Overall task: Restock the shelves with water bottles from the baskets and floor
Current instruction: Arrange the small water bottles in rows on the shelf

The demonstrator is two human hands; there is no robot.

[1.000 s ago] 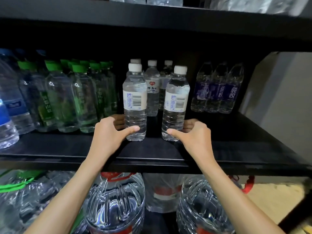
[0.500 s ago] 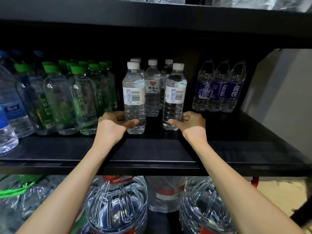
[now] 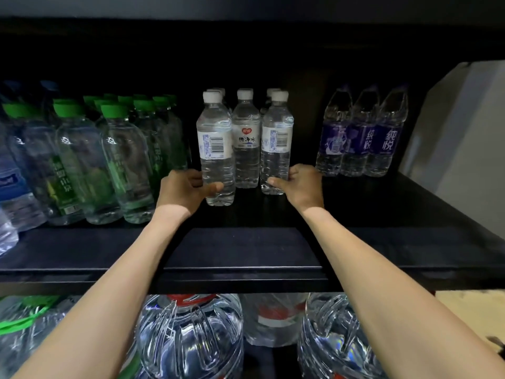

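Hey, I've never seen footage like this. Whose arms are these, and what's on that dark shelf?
No machine here: a person wears a camera on the head, so you look along their own arms. The left hand grips the left white-capped bottle low down, and the right hand grips the right white-capped bottle. Both stand upright on the black shelf. Green-capped bottles stand to the left, purple-labelled bottles to the right, big jugs below.

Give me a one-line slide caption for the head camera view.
Left hand and right hand each grip a white-capped bottle on the black shelf, between green-capped bottles and purple-labelled bottles.
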